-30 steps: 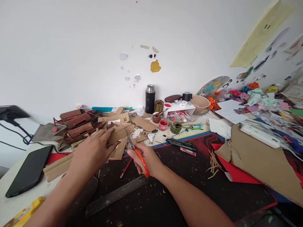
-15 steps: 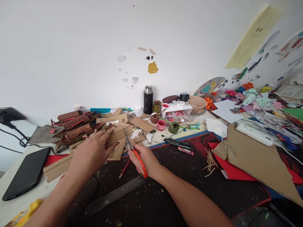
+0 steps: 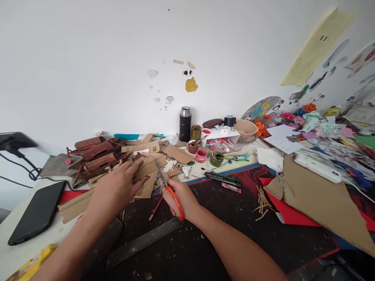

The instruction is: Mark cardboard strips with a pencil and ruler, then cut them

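Note:
My right hand (image 3: 181,199) is closed round the orange handles of a pair of scissors (image 3: 175,201). The narrow metal blades point up and away, lying against the right part of a brown piece of cardboard (image 3: 150,167). My left hand (image 3: 117,185) grips that cardboard at its left side, fingers above and thumb below. Under and around it lie more cardboard scraps (image 3: 146,188). A red pencil (image 3: 156,208) rests just left of my right hand, and a clear ruler (image 3: 143,242) lies below on the dark mat.
Brown cardboard boat-like models (image 3: 98,154) stand at left behind a black tablet (image 3: 36,212). Open paint jars (image 3: 201,155), a black flask (image 3: 185,125) and a utility knife (image 3: 222,177) sit beyond my right hand. A large cardboard sheet (image 3: 322,199) lies at right.
The whole view has shifted slightly, so things appear a little further right. Both hands, the scissors and the cardboard keep nearly the same places relative to each other.

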`<state>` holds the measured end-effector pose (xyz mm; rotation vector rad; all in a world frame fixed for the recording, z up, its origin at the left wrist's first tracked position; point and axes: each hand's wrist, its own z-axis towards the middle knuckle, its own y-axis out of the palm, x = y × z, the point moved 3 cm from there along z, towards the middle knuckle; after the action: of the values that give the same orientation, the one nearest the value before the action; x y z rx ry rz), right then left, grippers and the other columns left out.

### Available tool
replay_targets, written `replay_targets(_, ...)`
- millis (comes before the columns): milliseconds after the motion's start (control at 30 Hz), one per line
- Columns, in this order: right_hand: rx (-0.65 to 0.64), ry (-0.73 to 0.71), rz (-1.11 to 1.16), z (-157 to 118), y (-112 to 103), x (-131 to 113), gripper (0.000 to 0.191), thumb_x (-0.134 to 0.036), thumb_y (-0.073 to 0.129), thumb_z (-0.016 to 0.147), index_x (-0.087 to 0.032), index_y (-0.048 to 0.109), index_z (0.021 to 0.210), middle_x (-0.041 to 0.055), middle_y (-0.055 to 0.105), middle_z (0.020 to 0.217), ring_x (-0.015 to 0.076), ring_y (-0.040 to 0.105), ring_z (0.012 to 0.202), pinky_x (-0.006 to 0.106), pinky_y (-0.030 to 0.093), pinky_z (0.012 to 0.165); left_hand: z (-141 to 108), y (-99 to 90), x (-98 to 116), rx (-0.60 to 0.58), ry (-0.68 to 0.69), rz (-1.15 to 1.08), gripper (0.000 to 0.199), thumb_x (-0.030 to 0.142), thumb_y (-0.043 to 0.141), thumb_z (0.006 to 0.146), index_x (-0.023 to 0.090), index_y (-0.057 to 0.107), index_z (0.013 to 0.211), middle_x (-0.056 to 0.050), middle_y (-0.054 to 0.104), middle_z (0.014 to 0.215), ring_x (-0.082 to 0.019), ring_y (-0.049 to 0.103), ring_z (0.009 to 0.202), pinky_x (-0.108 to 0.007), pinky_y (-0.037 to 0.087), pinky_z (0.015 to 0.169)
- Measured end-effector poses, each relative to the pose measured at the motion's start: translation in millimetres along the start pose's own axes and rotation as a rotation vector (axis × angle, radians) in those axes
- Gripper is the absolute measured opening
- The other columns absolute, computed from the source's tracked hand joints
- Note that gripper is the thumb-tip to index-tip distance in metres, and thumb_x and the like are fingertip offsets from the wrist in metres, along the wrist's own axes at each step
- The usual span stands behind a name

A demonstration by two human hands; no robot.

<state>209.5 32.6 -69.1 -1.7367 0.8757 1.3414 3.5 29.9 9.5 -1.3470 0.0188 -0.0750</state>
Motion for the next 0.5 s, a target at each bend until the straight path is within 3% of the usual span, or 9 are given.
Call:
replay_targets(167, -0.036, 0.020, 0.014, -1.8, -3.5, -1.9, 0.034, -0.052, 0.076, 0.102, -0.024, 0.060, 0.091, -0.0067, 0.062, 0.060, 0.0128, 0.058, 0.038, 0.022, 0.041, 0.037, -0.6, 1.4, -3.3, 0.015, 0.038, 0.012, 0.064, 0.044, 0.047, 0.106, 0.016, 0.062, 0.161, -0.020, 0.073, 0.150, -0.041, 0.074, 0.127, -0.050, 0.062, 0.098)
replay_targets(267, -0.068, -0.027, 0.048, -0.9, -4.5, 1.6, 0.042, -0.063, 0.078, 0.100, -0.022, 0.066, 0.099, -0.0026, 0.071, 0.071, 0.0128, 0.066, 0.049, 0.020, 0.049, 0.046, -0.5, 1.1, -5.2, 0.005, 0.077, 0.007, 0.063, 0.043, 0.047, 0.105, 0.015, 0.063, 0.160, -0.021, 0.075, 0.145, -0.042, 0.075, 0.125, -0.050, 0.061, 0.099)
replay_targets(500, -0.117, -0.049, 0.108, 0.6, -4.0, 2.4, 0.056, -0.074, 0.087, 0.087, -0.022, 0.071, 0.098, 0.0024, 0.078, 0.075, 0.0245, 0.081, 0.074, 0.030, 0.061, 0.069, 0.2, -0.8, -9.4, -0.037, 0.104, 0.006, 0.063, 0.044, 0.049, 0.103, 0.022, 0.062, 0.161, -0.018, 0.074, 0.149, -0.039, 0.074, 0.125, -0.048, 0.061, 0.096)
